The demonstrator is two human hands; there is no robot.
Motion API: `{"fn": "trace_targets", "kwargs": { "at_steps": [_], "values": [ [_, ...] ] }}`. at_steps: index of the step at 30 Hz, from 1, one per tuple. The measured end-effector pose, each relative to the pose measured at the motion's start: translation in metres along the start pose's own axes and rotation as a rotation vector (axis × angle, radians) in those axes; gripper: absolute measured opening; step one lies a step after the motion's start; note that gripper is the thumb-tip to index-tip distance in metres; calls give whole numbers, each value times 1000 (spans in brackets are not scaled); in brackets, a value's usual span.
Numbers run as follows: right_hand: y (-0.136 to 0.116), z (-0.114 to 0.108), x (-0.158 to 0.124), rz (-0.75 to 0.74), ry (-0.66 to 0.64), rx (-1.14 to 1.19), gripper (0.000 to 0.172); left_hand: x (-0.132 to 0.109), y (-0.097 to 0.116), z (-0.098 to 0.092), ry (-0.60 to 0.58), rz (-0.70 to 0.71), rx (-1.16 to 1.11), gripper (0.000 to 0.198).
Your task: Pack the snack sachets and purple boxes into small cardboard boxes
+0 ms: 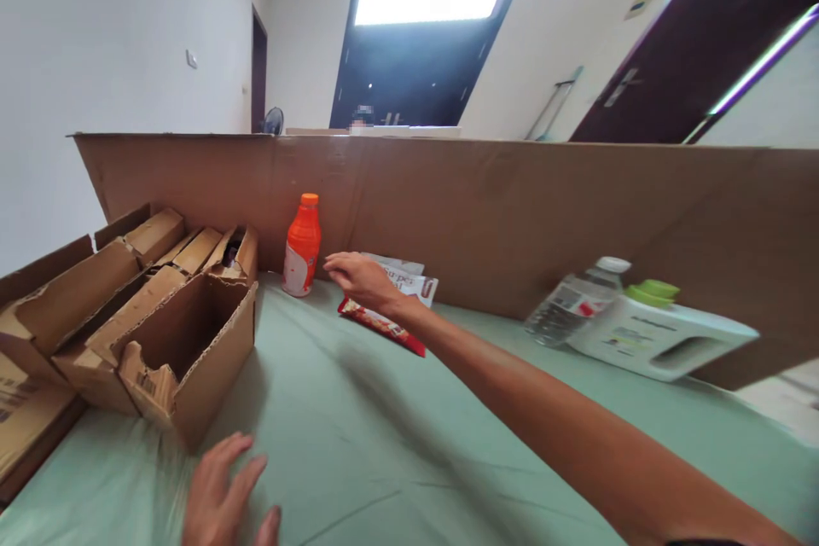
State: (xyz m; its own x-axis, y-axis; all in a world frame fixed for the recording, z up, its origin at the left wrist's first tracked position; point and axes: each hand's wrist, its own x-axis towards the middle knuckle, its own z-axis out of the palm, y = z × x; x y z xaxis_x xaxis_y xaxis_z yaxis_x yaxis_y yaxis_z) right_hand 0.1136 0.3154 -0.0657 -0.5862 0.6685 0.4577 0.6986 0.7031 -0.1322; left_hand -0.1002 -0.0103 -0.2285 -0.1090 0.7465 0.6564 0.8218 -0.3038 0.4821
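My right hand [363, 279] reaches across the table from the right, its loosely bent fingers pointing left and holding nothing. A small gap separates the fingertips from an orange bottle [303, 249] with an orange cap and a pale label, standing upright by the cardboard wall. Behind and below this hand lies a white snack pouch [419, 285], partly hidden by the hand and wrist. A red packet [384, 328] sits in front of the pouch. At the lower left, my left hand [227, 495] hovers with fingers spread, near an open cardboard box [217, 358], touching nothing I can see.
Several open cardboard boxes [108, 290] crowd the left side. To the right, a clear plastic bottle [572, 303] leans beside a white jug [659, 337] with a green cap. A cardboard wall [512, 213] runs along the back of the green-covered table [307, 435].
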Motion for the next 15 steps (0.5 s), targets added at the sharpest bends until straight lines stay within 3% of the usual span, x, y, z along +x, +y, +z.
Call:
{"fn": "trace_targets", "kwargs": {
  "at_steps": [3,7,11,15],
  "values": [
    [-51,18,50,-125,-60,3,29,59,-5,48,-102,-137,-154,49],
    [-104,39,115,-249,-154,-38,37,129,-43,102,-32,-312,-157,68],
    [-116,48,154,-265,-296,-158,31,133,-73,127,27,-398,-185,61],
    [-111,51,177,-196,-401,-306,28,117,-79,137,50,-407,-248,65]
  ]
}}
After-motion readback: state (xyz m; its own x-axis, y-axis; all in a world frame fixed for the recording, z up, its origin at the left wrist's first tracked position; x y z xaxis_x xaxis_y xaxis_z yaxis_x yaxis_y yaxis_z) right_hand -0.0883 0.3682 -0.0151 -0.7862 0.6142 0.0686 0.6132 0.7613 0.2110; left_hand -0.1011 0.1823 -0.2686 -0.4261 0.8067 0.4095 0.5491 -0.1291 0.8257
